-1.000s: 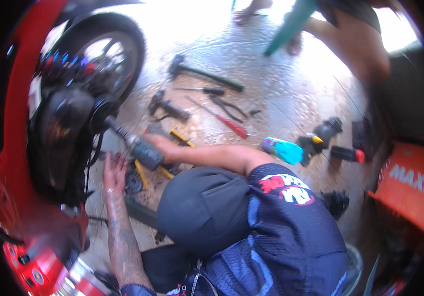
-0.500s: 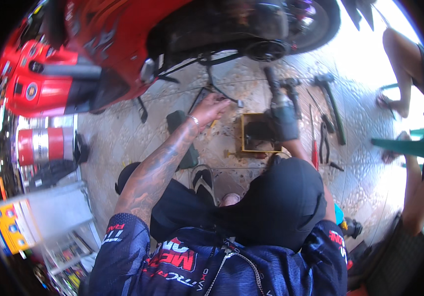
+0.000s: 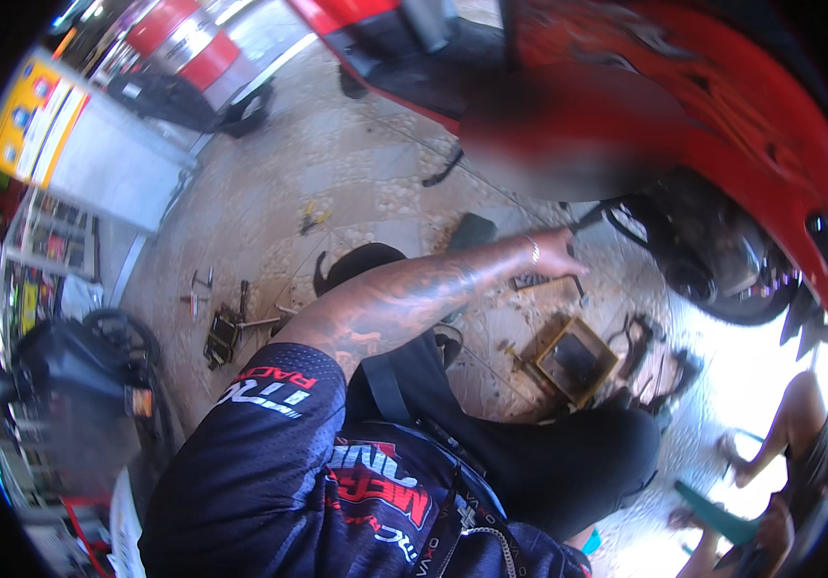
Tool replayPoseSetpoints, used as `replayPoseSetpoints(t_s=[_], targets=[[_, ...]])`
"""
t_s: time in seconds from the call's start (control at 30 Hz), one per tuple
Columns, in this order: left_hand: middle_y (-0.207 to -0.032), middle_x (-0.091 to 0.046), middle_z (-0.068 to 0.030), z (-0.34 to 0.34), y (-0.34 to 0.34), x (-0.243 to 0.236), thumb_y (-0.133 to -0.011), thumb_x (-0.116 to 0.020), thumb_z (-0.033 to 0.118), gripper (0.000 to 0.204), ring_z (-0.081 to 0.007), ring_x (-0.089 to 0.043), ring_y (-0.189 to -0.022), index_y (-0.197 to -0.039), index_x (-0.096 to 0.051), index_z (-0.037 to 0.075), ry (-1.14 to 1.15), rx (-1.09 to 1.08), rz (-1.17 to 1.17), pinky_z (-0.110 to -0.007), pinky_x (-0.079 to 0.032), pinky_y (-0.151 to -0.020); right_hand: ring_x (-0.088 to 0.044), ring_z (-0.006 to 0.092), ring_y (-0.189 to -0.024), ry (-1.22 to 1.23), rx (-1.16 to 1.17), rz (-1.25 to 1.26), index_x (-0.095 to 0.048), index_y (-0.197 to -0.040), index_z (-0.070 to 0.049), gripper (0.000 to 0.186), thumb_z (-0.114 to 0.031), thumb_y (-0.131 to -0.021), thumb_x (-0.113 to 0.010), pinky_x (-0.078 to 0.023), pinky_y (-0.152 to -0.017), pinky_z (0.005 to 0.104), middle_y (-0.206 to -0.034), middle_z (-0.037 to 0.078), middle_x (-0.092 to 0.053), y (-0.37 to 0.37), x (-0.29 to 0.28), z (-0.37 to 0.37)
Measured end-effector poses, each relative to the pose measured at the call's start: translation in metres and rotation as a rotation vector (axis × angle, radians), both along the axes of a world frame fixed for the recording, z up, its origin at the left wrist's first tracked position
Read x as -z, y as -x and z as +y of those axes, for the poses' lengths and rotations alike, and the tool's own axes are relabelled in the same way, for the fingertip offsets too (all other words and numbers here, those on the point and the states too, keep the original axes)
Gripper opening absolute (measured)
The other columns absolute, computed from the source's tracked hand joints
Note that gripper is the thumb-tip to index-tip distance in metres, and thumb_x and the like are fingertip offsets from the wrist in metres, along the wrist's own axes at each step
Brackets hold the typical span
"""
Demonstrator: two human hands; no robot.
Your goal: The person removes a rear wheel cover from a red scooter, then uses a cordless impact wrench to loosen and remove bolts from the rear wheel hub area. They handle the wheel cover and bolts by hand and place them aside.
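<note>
My left hand (image 3: 556,253) reaches out beneath the red scooter (image 3: 770,125), close to dark parts of its underside. Its fingers are blurred and partly turned away, so their grip is unclear. Just below this hand lies a flat tray-like piece (image 3: 549,287) with a dark bent bar at its edge. My right hand is out of sight, beyond my raised right knee (image 3: 597,462). Near that knee stands a yellow-framed open box (image 3: 576,361) with a dark inside. Dark tools (image 3: 640,352) lie beside it, smeared by motion.
A green block-like object (image 3: 472,234) is on the patterned tile floor (image 3: 337,144). Small tools (image 3: 226,332) lie to the left. A red-and-white drum (image 3: 183,48) stands at the back left, and a dark motorbike (image 3: 77,385) at the left. Another person's legs (image 3: 799,433) are at the right.
The view has swung left, so the scooter now sits at the upper right. My left arm stretches further to the right. The power tool in my right hand has dropped out of clear sight.
</note>
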State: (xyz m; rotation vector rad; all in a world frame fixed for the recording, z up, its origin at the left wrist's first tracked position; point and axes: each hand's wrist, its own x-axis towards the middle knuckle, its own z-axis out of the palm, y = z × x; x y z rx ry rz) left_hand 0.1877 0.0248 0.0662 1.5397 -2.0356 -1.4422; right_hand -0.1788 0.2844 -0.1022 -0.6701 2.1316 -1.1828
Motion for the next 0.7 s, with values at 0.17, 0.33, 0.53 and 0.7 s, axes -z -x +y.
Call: replayPoseSetpoints(t_s=[0.17,0.33,0.53,0.7], targets=[[-0.118,-0.067,-0.0235,0.005,-0.022,-0.025,-0.080,-0.079,0.050,0.084,-0.0312,-0.067,-0.107,-0.135,-0.050,-0.007,0.015,0.020,0.006,-0.036,-0.052,-0.092,-0.064,0.0238,-0.110,-0.061,0.017,-0.008,-0.054,-0.134,-0.008,0.052,-0.023,-0.087,-0.070,-0.051,-0.092,0.0371,-0.124,0.014,-0.065,-0.002,0.006,0.008],[-0.119,-0.066,-0.0214,0.007,-0.034,-0.035,-0.083,-0.078,0.048,0.088,-0.0280,-0.067,-0.105,-0.140,-0.041,-0.008,0.004,0.018,-0.022,-0.036,-0.053,-0.089,-0.064,0.0245,-0.112,-0.082,0.050,-0.030,-0.053,-0.136,-0.008,0.054,-0.022,-0.087,-0.070,-0.051,-0.093,0.0374,-0.127,0.015,-0.064,-0.011,0.007,0.009],[-0.118,-0.066,-0.0214,0.010,-0.033,-0.030,-0.085,-0.079,0.044,0.086,-0.0270,-0.067,-0.105,-0.140,-0.039,-0.008,0.014,-0.001,0.009,-0.035,-0.053,-0.090,-0.063,0.0253,-0.115,-0.105,0.080,-0.060,-0.050,-0.139,-0.008,0.057,-0.021,-0.087,-0.069,-0.050,-0.095,0.0377,-0.129,0.016,-0.063,-0.017,0.008,0.019],[-0.139,-0.053,-0.0285,0.014,-0.021,-0.032,-0.084,-0.078,0.048,0.093,-0.0333,-0.055,-0.129,-0.146,-0.036,-0.007,0.065,0.072,-0.032,-0.036,-0.047,-0.104,-0.062,0.0259,-0.117,-0.082,0.098,-0.093,-0.048,-0.141,-0.008,0.060,-0.020,-0.086,-0.069,-0.049,-0.097,0.0380,-0.131,0.017,-0.062,-0.018,0.013,0.038]])
